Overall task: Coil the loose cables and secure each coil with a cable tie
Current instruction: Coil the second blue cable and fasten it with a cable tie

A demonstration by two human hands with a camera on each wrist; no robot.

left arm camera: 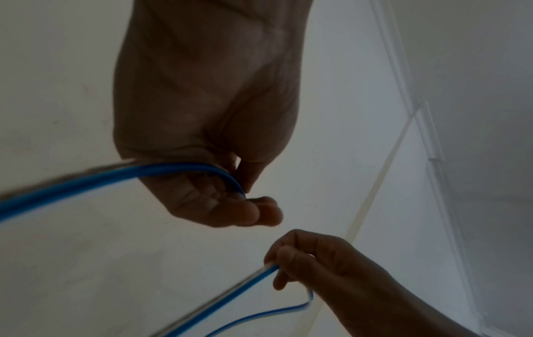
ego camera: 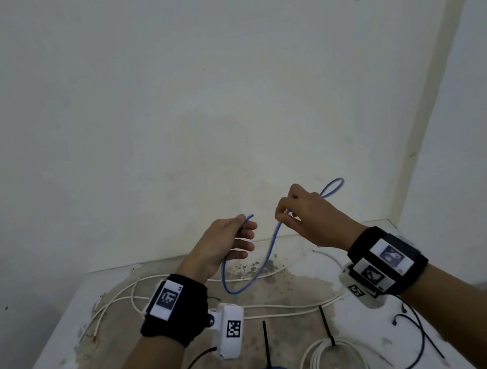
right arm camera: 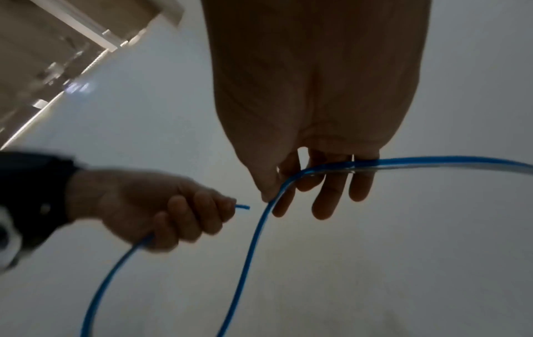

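The left hand (ego camera: pixel 227 242) grips the blue cable (ego camera: pixel 268 253) near its free end, fingers curled around it. The right hand (ego camera: pixel 308 216) pinches the cable farther along; a slack loop hangs between both hands.

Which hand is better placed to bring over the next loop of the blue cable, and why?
Probably the right hand. It pinches the blue cable partway along, with a loop beyond it. The left hand grips the cable near its free end, so it suits anchoring the coil.
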